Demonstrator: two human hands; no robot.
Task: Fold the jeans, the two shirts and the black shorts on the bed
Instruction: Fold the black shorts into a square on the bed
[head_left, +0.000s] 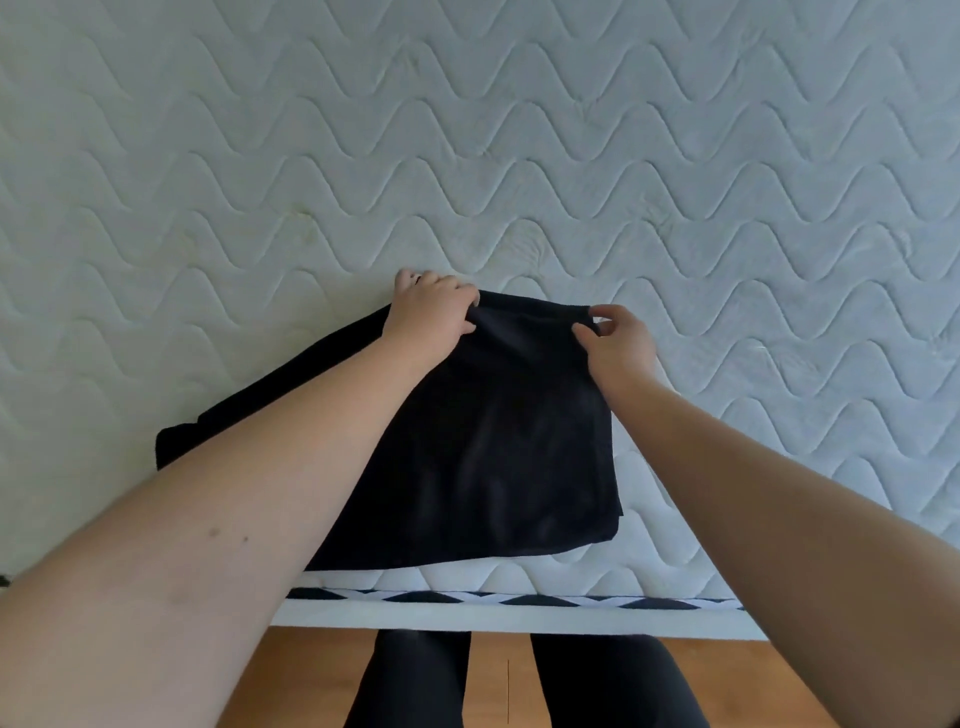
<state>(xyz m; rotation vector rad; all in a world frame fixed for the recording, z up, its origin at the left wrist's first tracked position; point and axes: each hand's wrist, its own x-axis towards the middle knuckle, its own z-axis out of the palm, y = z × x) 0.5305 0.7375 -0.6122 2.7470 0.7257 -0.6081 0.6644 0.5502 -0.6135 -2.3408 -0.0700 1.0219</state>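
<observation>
Only the head view is given, and in it a black garment (483, 441) is seen spread on the white quilted mattress of the bed (571, 156), near its front edge — most likely the black shorts, though no leg openings or waistband can be made out for certain. Its far edge is held at both corners: the left hand (428, 312) is curled over the far left corner, fingers wrapped round the cloth, and the right hand (615, 338) pinches the far right corner between thumb and fingers. A further flap of the dark cloth is seen trailing out to the left, under the left forearm. No jeans or shirts are visible here.

The fabric is judged thin, soft and light — it drapes without stiffness and shows a slight sheen, so it may slide over itself. A hold at the corners is thought best, with the edge kept taut so that a straight crease can be laid. Below the bed edge, a wooden floor (498, 675) and the person's dark-clad legs (415, 680) are seen.
</observation>
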